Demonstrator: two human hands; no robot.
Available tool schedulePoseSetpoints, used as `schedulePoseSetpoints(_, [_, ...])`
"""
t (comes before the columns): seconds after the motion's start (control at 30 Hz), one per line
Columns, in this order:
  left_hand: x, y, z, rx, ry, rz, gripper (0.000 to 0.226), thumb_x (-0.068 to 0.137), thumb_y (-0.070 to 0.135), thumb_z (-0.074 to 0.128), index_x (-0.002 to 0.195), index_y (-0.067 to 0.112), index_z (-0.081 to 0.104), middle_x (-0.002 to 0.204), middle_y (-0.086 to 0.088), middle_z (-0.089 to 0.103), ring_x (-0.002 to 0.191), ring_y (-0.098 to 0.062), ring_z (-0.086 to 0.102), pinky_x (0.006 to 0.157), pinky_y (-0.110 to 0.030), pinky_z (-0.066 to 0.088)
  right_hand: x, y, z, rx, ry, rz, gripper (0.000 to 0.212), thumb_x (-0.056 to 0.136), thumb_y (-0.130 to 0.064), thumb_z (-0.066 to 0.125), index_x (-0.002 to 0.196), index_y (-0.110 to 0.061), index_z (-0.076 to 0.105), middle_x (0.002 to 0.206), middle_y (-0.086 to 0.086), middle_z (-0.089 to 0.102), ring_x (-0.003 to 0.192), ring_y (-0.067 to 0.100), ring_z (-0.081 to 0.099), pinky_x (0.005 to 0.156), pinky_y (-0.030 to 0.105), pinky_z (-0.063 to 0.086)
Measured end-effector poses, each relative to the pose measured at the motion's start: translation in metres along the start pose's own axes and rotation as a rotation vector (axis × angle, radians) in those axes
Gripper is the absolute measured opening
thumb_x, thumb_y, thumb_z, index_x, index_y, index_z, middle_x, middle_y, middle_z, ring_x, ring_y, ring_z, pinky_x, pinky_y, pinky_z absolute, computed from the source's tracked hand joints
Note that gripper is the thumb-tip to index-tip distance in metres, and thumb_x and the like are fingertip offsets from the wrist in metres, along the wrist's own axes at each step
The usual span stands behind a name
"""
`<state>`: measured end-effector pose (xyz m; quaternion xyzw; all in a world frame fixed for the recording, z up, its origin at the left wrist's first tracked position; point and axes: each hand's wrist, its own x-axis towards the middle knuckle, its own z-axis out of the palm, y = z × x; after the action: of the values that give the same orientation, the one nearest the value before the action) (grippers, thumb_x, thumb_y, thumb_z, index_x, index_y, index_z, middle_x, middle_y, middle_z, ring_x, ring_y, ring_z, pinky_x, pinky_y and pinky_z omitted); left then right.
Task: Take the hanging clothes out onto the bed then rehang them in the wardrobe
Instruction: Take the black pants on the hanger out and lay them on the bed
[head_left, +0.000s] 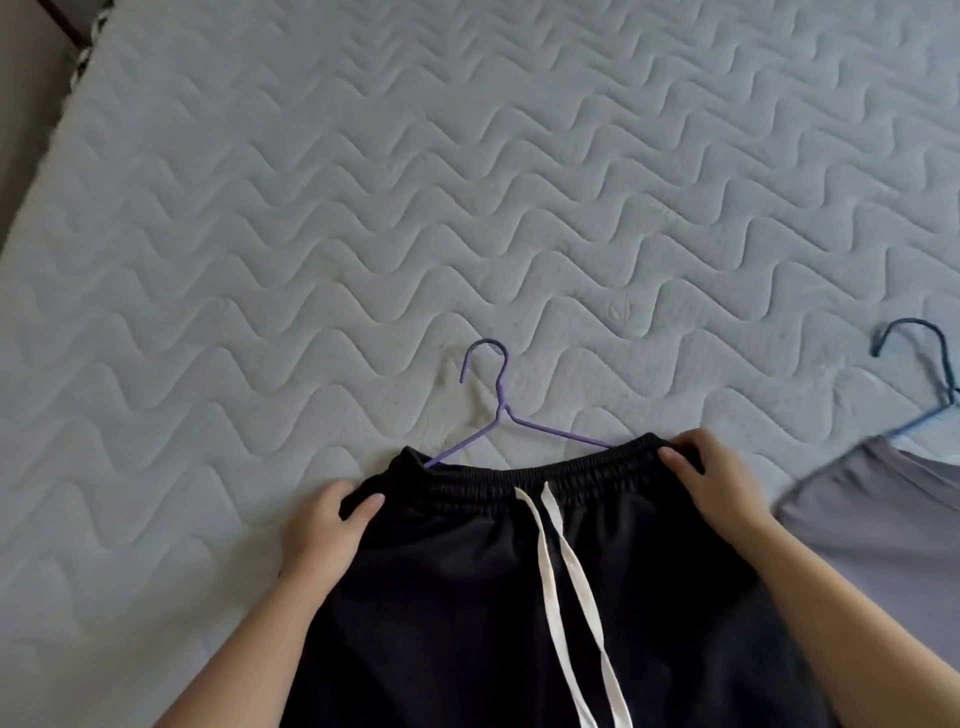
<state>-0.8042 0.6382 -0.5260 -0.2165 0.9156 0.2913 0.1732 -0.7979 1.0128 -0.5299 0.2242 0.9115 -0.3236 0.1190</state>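
Lying flat on the near part of the bed, the black pants are hanging on a purple hanger whose hook is pointing to the far side, with a white drawstring trailing toward the near edge. The left hand is pinching the waistband's left end, thumb on top, while the right hand is grasping its right end with curled fingers. To the right, a grey garment is lying on a blue hanger.
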Motion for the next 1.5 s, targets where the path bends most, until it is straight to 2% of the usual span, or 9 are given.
schedulePoseSetpoints(0.27, [-0.017,0.020,-0.040,0.180,-0.328,-0.018,0.044,0.090,0.036,0.049,0.129,0.018,0.042,0.129,-0.005,0.053,0.116,-0.024,0.051,0.098,-0.034,0.040,-0.031,-0.022,-0.010,-0.376,-0.083,-0.026,0.043,0.095,-0.034,0.041,0.130,-0.010,0.040,0.132,0.012,0.046,0.122,0.030,0.041,0.100,0.038,0.029])
schedulePoseSetpoints(0.37, [-0.054,0.026,-0.053,0.324,-0.130,0.085,0.043,0.090,0.030,0.050,0.129,0.013,0.044,0.130,-0.005,0.054,0.118,-0.025,0.051,0.098,-0.033,0.039,-0.065,-0.030,-0.020,-0.392,-0.068,0.002,0.056,0.092,-0.030,0.046,0.140,-0.008,0.028,0.143,0.015,0.035,0.133,0.031,0.032,0.109,0.040,0.025])
schedulePoseSetpoints(0.47, [-0.110,0.021,-0.062,0.001,-0.040,0.017,0.032,0.090,0.017,0.051,0.121,0.006,0.051,0.124,-0.011,0.057,0.114,-0.025,0.053,0.095,-0.032,0.039,-0.116,-0.032,-0.032,-0.207,-0.049,0.052,0.057,0.090,-0.020,0.050,0.141,-0.004,0.030,0.148,0.018,0.030,0.137,0.033,0.026,0.114,0.041,0.023])
schedulePoseSetpoints(0.63, [-0.233,-0.008,-0.070,-0.250,-0.075,-0.115,0.024,0.092,0.020,0.047,0.114,0.012,0.053,0.104,0.002,0.055,0.099,-0.015,0.052,0.083,-0.025,0.039,-0.239,-0.009,-0.045,-0.040,-0.142,0.092,0.052,0.090,-0.014,0.051,0.138,-0.006,0.035,0.142,0.011,0.040,0.131,0.029,0.038,0.105,0.039,0.034])
schedulePoseSetpoints(0.73, [-0.306,-0.040,-0.066,-0.315,-0.120,-0.231,0.022,0.092,0.020,0.048,0.112,0.014,0.055,0.105,0.001,0.056,0.097,-0.017,0.053,0.087,-0.029,0.041,-0.321,0.019,-0.045,0.014,-0.181,0.158,0.049,0.089,-0.014,0.053,0.136,-0.008,0.039,0.136,0.010,0.046,0.121,0.027,0.048,0.098,0.037,0.040])
schedulePoseSetpoints(0.9, [-0.414,-0.100,-0.061,-0.322,-0.198,-0.353,0.010,0.091,0.018,0.048,0.093,0.026,0.053,0.107,-0.005,0.060,0.100,-0.022,0.059,0.084,-0.030,0.042,-0.432,0.068,-0.046,0.083,-0.196,0.347,0.045,0.086,-0.004,0.056,0.129,0.000,0.047,0.130,0.021,0.051,0.122,0.034,0.048,0.101,0.037,0.037])
schedulePoseSetpoints(1.13, [-0.516,-0.172,-0.077,-0.183,-0.217,-0.399,0.017,0.091,0.017,0.047,0.080,0.029,0.052,0.097,-0.006,0.064,0.091,-0.024,0.062,0.079,-0.033,0.045,-0.499,0.102,-0.061,0.100,-0.321,0.460,0.043,0.089,-0.016,0.053,0.129,-0.001,0.047,0.130,0.017,0.054,0.120,0.032,0.051,0.097,0.034,0.038])
schedulePoseSetpoints(1.33, [-0.590,-0.204,-0.082,-0.267,-0.153,-0.460,0.024,0.093,0.015,0.045,0.074,0.029,0.049,0.095,-0.008,0.064,0.088,-0.026,0.062,0.075,-0.034,0.045,-0.539,0.122,-0.082,0.067,-0.400,0.423,0.037,0.091,-0.017,0.053,0.123,-0.001,0.053,0.122,0.017,0.058,0.115,0.032,0.053,0.086,0.031,0.038])
schedulePoseSetpoints(1.5, [-0.642,-0.239,-0.071,-0.305,-0.200,-0.503,0.019,0.089,0.012,0.044,0.077,0.022,0.054,0.097,-0.010,0.064,0.094,-0.027,0.061,0.078,-0.033,0.045,-0.585,0.159,-0.094,0.032,-0.424,0.520,0.025,0.088,-0.012,0.055,0.101,0.009,0.061,0.079,0.014,0.057,0.076,0.026,0.052,0.067,0.030,0.039])
